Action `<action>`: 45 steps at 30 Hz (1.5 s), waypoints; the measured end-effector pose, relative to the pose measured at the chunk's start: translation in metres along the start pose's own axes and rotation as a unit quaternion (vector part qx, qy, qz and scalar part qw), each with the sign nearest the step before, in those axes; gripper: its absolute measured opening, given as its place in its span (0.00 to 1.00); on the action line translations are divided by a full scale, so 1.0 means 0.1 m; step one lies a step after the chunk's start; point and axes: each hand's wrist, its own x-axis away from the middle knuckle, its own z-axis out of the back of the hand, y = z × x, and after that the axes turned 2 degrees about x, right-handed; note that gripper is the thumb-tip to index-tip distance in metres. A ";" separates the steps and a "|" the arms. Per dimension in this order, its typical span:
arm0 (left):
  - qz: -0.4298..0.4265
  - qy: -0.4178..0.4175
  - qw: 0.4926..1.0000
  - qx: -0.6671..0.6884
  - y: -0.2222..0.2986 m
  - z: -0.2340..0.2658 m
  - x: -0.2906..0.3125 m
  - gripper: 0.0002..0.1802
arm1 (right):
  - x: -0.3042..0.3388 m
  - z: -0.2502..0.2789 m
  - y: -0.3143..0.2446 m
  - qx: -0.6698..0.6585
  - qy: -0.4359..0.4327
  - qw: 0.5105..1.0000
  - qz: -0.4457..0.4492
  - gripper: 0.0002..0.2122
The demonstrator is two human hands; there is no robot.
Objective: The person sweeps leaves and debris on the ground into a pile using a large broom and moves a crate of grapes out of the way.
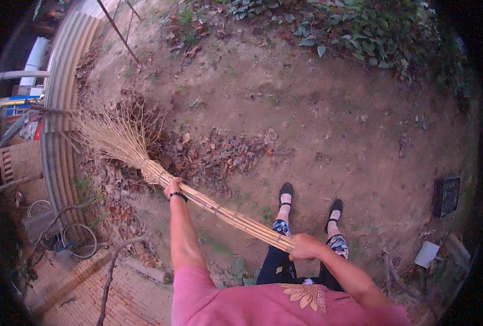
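A long twig broom (219,211) slants across in front of me, its bound handle running from my waist up to the far left. My left hand (173,187) is closed round it just below the spread bristles, with a dark beaded bracelet on the wrist. Near my legs, my right hand (305,246) grips the handle's end. The bristles (114,133) fan out over brown dry leaves on the ground; whether they touch the soil I cannot tell. A heap of dry leaves (219,155) lies just right of the bristles.
Corrugated sheeting (62,152) edges the dirt at left, with a wire hoop (79,240) beside it. A bare branch (111,271) rises over brick paving (84,299). Leafy bushes (361,32) grow at the far right. A dark crate (446,197) and a white slab (426,254) lie at right.
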 end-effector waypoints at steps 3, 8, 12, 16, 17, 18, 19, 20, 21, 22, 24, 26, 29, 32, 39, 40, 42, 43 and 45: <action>0.061 -0.142 0.963 0.221 -0.40 0.26 -0.19 0.18 | 0.50 -0.01 0.13 0.087 0.097 0.991 0.038 0.18; 0.210 -0.366 0.873 0.245 -1.24 -0.57 1.63 0.09 | 1.50 -0.13 1.43 0.124 0.166 0.966 -0.156 0.17; 0.292 -0.452 0.787 0.300 -1.51 -1.02 2.93 0.10 | 2.36 -0.46 1.99 0.124 0.248 0.929 -0.244 0.18; 0.286 -0.472 0.801 0.229 -1.41 -1.69 3.65 0.10 | 2.66 -0.73 1.92 0.062 0.306 0.889 -0.334 0.21; 0.288 -0.483 0.783 0.266 -1.31 -1.87 3.61 0.11 | 2.69 -0.54 1.37 0.075 0.276 0.896 -0.340 0.24; 0.261 -0.480 0.797 0.258 -1.15 -2.02 3.62 0.10 | 2.62 -0.38 0.94 0.053 0.284 0.900 -0.327 0.24; 0.243 -0.496 0.801 0.231 -0.96 -2.20 3.39 0.12 | 2.50 -0.21 0.59 0.038 0.289 0.907 -0.304 0.24; 0.219 -0.461 0.835 0.203 -0.70 -2.39 3.11 0.10 | 2.28 -0.07 0.43 -0.039 0.281 0.923 -0.261 0.21; 0.198 -0.410 0.874 0.169 -0.36 -2.53 3.21 0.08 | 2.09 0.07 0.34 -0.131 0.282 0.917 -0.251 0.19; 0.206 -0.407 0.870 0.184 -0.15 -2.58 2.94 0.09 | 1.90 0.35 0.10 -0.151 0.260 0.917 -0.263 0.19; 0.202 -0.392 0.869 0.224 0.21 -2.58 2.25 0.09 | 1.51 0.91 -0.13 -0.088 0.209 0.944 -0.241 0.20; 0.178 -0.384 0.858 0.290 0.31 -2.35 0.73 0.17 | 1.03 1.27 -0.32 0.018 0.168 0.979 -0.110 0.20; 0.225 -0.275 0.883 0.306 0.19 -2.06 0.58 0.21 | 0.87 1.69 -0.26 0.056 0.150 0.981 -0.105 0.17; 0.209 -0.187 0.882 0.379 0.04 -1.51 0.82 0.17 | 0.91 1.54 0.25 0.125 0.126 0.982 -0.064 0.19; 0.215 -0.282 0.880 0.317 -0.10 -1.52 2.49 0.12 | 2.10 1.09 0.99 0.085 0.196 0.968 -0.134 0.23; 0.241 -0.297 0.873 0.304 -0.14 -1.64 2.82 0.12 | 2.28 1.02 1.13 0.110 0.223 0.949 -0.194 0.21; 0.282 -0.347 0.845 0.294 -0.25 -1.89 3.37 0.12 | 2.68 0.93 1.34 0.203 0.247 0.920 -0.225 0.18; 0.297 -0.392 0.820 0.292 -0.34 -2.04 3.60 0.12 | 2.83 0.84 1.71 0.139 0.274 0.924 -0.228 0.17; 0.363 -0.475 0.758 0.262 -0.27 -2.30 4.25 0.11 | 3.19 0.52 2.58 -0.002 0.339 0.910 -0.238 0.16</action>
